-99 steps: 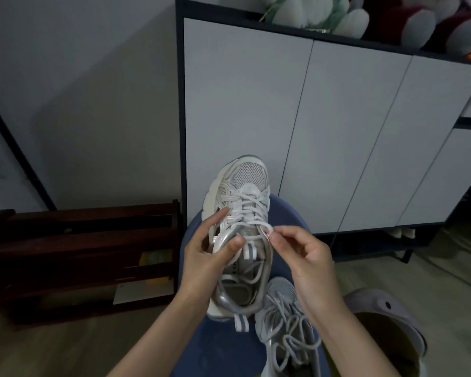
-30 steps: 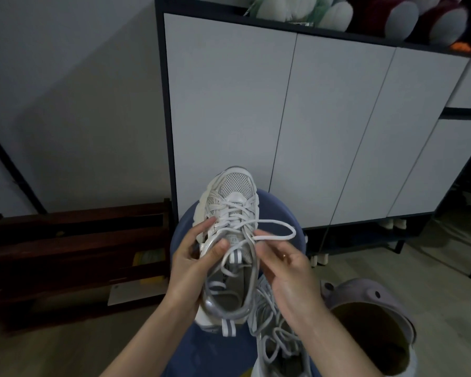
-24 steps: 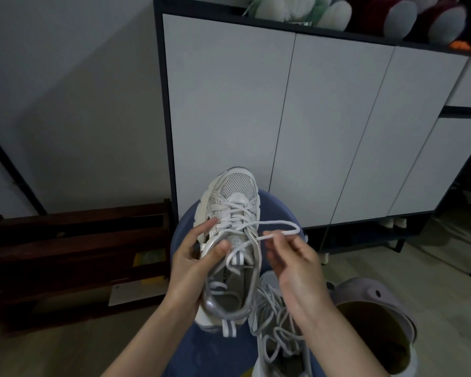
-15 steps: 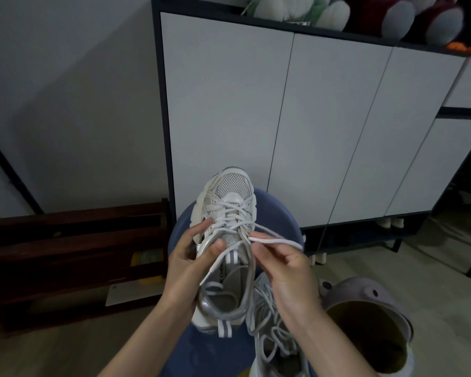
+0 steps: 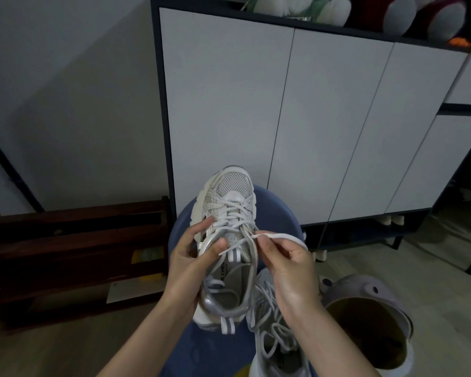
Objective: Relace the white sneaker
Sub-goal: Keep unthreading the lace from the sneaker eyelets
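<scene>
The person is holding the white sneaker (image 5: 229, 240) above a blue stool (image 5: 280, 210), toe pointing away toward the white cabinet (image 5: 310, 118). The left hand (image 5: 191, 265) is gripping the shoe at the left side of its collar, thumb pressing on the silver rim and fingers curling around the outside. The right hand (image 5: 288, 268) is pinching a loop of the white lace (image 5: 280, 236) between thumb and forefinger, just beside the upper right eyelets.

The lacing is already crossing over most of the tongue, so I judge that only the top part is remaining. What could go wrong: the lace loop is thin and slack, so it may be slipping out of the pinch if the pull is too quick. The other lace end is lying loose inside the shoe opening and may be catching there. Also, if the left grip is loosening, the shoe may be tipping and falling on the second sneaker (image 5: 275, 330) below.

Counting: two sneakers, two hands, one stool, one lilac clog (image 5: 365, 317) on the floor at the right, one dark wooden rack (image 5: 74, 248) at the left.
</scene>
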